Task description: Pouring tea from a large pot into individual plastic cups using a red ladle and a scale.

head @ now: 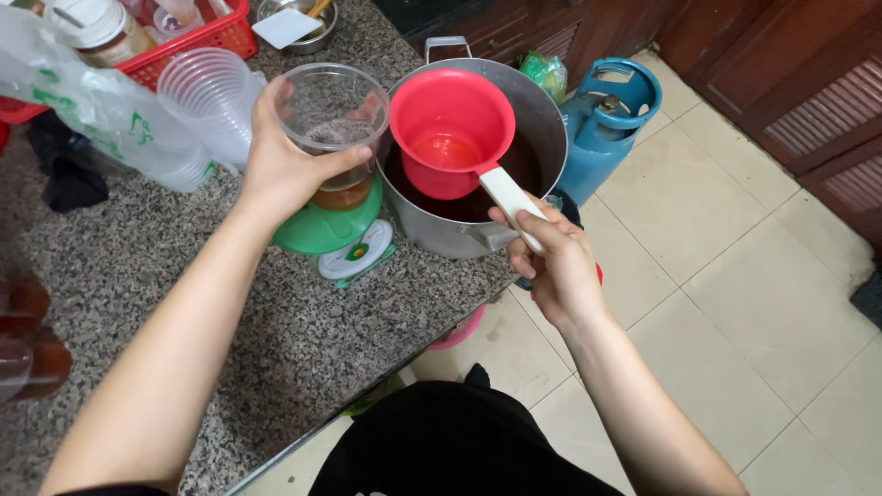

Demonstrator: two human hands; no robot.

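My left hand (pixel 280 165) grips a clear plastic cup (pixel 333 115) that stands on a green kitchen scale (pixel 333 231); a little brown liquid lies in the cup's bottom. My right hand (pixel 551 262) holds the white handle of a red ladle (pixel 450 129), tilted above a large metal pot (pixel 542 119) of dark brown liquid. The ladle's bowl holds some liquid and sits right beside the cup's rim.
A stack of clear plastic cups (pixel 207 96) in a plastic bag lies left of the scale on the granite counter (pixel 276 340). A red basket (pixel 216 32) and a metal bowl (pixel 303 23) are at the back. A blue gas cylinder (pixel 606 115) stands on the tiled floor (pixel 735 257).
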